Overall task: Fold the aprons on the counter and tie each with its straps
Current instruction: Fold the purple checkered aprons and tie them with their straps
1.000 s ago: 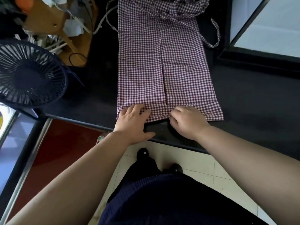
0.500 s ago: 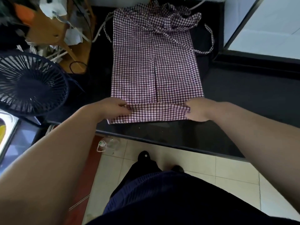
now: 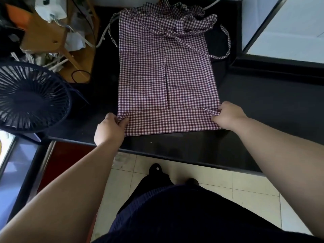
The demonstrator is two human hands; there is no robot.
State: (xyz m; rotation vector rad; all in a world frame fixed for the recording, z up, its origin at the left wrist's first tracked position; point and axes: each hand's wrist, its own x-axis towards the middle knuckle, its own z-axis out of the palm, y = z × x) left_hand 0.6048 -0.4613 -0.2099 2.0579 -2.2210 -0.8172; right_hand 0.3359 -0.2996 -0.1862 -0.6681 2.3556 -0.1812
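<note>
Both hands pinch the gingham apron (image 3: 163,71): left hand (image 3: 109,128) and right hand (image 3: 228,115) on my bench's (image 3: 271,106) near fold corners.

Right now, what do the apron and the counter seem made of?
Apron: thin woven cloth, probably cotton, matte; it creases softly and holds a fold. Counter: dark stone or laminate, unclear which; smooth, with faint sheen near the front edge.
</note>
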